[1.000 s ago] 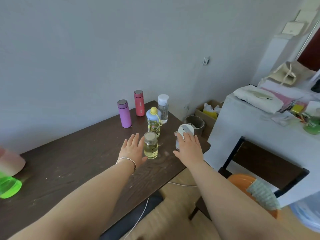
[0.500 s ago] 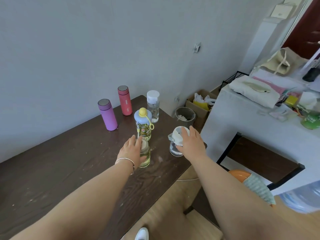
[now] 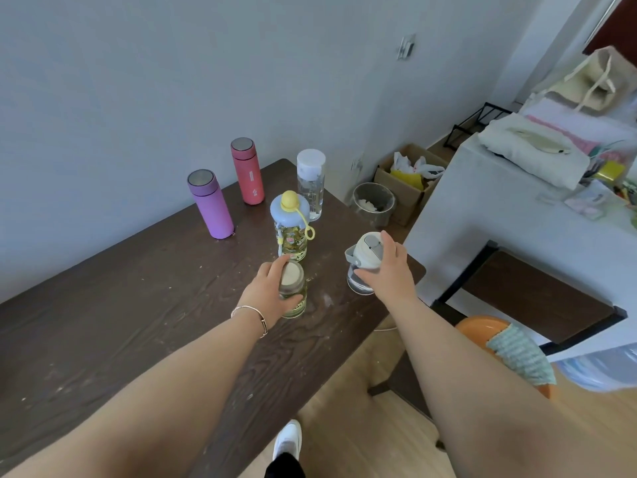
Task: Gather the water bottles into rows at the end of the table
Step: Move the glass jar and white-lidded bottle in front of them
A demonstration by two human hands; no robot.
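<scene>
Table [image 3: 138, 305]: left hand [image 3: 267, 291] half-hides jar [image 3: 291, 274]; right hand [image 3: 386, 270], bottle [image 3: 367, 253].

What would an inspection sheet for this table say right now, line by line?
Surface: dark wooden table, scuffed, with pale specks.
Job's things: purple flask, red flask, white-capped clear bottle and cartoon bottle stand upright near the far end; yellow-liquid bottle and grey-lidded bottle stand nearer.
Clutter: nothing seen besides the specks.
Grips: left hand grips the yellow-liquid bottle round its cap; right hand grips the grey-lidded bottle's lid.
Cables: thin white cord on the floor beside the table edge.
Surroundings: waste bin, cardboard box, white counter, orange seat.
</scene>
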